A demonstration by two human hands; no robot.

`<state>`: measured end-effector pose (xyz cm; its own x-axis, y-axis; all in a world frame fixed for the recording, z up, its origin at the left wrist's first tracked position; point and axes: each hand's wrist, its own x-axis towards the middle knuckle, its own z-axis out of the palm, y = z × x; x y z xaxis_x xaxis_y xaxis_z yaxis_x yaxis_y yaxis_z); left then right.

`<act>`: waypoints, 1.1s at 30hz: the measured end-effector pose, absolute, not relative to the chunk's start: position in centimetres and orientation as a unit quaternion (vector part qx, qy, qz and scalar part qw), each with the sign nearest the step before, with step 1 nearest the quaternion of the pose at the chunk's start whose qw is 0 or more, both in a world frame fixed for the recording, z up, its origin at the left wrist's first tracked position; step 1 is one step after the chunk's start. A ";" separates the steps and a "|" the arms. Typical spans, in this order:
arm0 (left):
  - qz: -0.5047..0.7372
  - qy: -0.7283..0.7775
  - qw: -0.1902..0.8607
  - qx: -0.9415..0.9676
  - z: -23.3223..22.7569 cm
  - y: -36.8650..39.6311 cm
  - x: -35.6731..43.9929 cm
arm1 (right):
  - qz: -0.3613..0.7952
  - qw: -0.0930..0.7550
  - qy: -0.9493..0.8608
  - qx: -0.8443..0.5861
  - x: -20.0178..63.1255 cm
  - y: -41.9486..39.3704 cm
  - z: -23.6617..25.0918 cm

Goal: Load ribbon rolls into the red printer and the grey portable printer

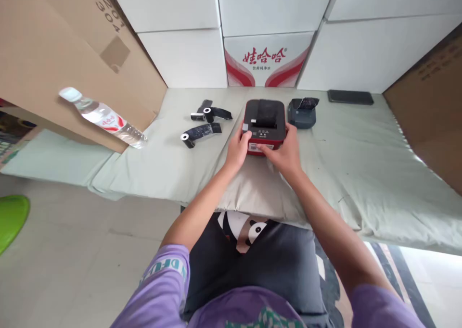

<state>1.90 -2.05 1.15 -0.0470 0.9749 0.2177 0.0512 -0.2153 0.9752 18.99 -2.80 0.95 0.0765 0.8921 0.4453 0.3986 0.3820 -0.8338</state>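
A red and black label printer (266,133) rests on the cloth-covered surface in front of me, a dark strip lying over its top slot. My left hand (238,148) grips its left side, the thumb on the front left corner. Around the right side curls my right hand (288,150), with its thumb across the white label on the front. Left of the printer lie several partly unrolled black paper rolls, among them a nearer roll (188,140) and a farther roll (208,113). Close on the right stands a smaller dark printer (302,118) with a black strip on top.
A black phone-like slab (350,97) lies at the back right. A water bottle (104,119) is at the left, by a tall cardboard box (83,54). White cartons (269,61) form a wall behind; another cardboard box (429,102) borders the right.
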 end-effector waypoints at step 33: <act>0.593 0.275 0.600 0.461 -1.8 2.1 1.0 | 0.323 0.583 -0.624 -0.409 20.3 -1.5 -4.2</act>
<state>0.96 2.06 -1.84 0.1455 0.9654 0.2163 -0.4590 -0.1278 0.8792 20.32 -1.49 -4.22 0.0136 0.8862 0.4631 0.1340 0.4573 -0.8792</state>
